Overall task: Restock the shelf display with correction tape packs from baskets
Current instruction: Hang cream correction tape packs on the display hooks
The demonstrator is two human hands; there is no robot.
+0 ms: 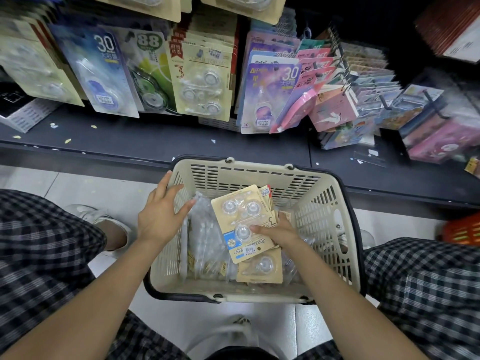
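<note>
Dark shelf board (155, 141) runs across the upper half, and above it hang rows of carded packs — among them a beige three-reel pack on the display (204, 81), between a green "88" card and a purple "30" card. Below the shelf's front edge a cream plastic basket (322, 203) with a dark rim sits on the pale floor between the person's checked trouser legs. Inside it, clear bags of small pieces (207, 237) fill the left side, and more carded packs lie toward the right wall and the near edge. The top correction tape pack (242, 222) lies tilted at the basket's middle. The right hand (279, 233) grips that pack at its right edge — thumb on the front by the lowest reel, fingers curled behind. The left hand (161, 216) rests on the basket's left rim, fingers spread and straight, just left of the pack without touching it.
</note>
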